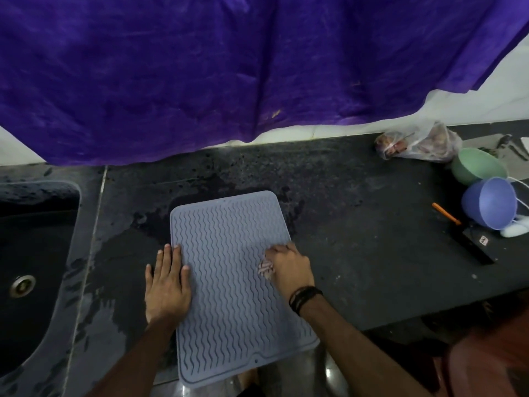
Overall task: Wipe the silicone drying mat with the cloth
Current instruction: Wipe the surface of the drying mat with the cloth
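A grey-blue silicone drying mat (229, 270) with wavy ridges lies on the dark counter, its near end hanging past the counter's front edge. My left hand (167, 285) lies flat with straight fingers on the mat's left edge, pressing it down. My right hand (289, 267) is curled round a small bunched cloth (265, 267) at the mat's right edge; only a striped bit of cloth shows under the palm.
A dark sink (28, 253) with a drain lies to the left. Wet patches cover the counter (357, 239) around the mat. At the right stand a green bowl (478, 166), a blue bowl (489, 206), a plastic bag (420, 144), an orange-handled tool (463, 236). Purple fabric (229, 67) hangs behind.
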Demonstrator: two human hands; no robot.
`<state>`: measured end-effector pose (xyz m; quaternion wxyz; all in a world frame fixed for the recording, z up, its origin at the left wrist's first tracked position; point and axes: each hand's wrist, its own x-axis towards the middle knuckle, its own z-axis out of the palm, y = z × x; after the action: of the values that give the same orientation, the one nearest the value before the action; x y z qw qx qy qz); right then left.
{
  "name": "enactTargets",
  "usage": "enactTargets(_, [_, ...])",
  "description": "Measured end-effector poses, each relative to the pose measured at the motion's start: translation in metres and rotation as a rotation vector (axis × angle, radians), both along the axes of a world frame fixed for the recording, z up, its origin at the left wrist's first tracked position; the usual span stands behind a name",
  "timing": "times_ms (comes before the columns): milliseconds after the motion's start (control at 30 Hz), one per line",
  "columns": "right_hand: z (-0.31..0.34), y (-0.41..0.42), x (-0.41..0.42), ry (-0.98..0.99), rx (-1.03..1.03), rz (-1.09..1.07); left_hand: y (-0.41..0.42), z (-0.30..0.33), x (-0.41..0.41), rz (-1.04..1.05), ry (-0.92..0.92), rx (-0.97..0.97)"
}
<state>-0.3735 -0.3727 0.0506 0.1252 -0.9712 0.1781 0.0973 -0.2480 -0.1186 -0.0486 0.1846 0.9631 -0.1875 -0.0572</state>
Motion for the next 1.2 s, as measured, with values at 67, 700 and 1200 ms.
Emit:
enactTargets(67, [-0.001,-0.005,0.017,-0.001,-0.007,-0.011,0.000,0.001,0.000,0.002,0.007,-0.012])
enactTargets(700, [-0.007,-0.012,0.051,0.021,-0.041,0.017,-0.003,0.011,0.003,0.009,0.020,-0.003])
enactTargets(1200, [-0.014,-0.015,0.048,-0.006,-0.006,0.059,-0.024,0.006,0.047,0.074,0.003,0.014])
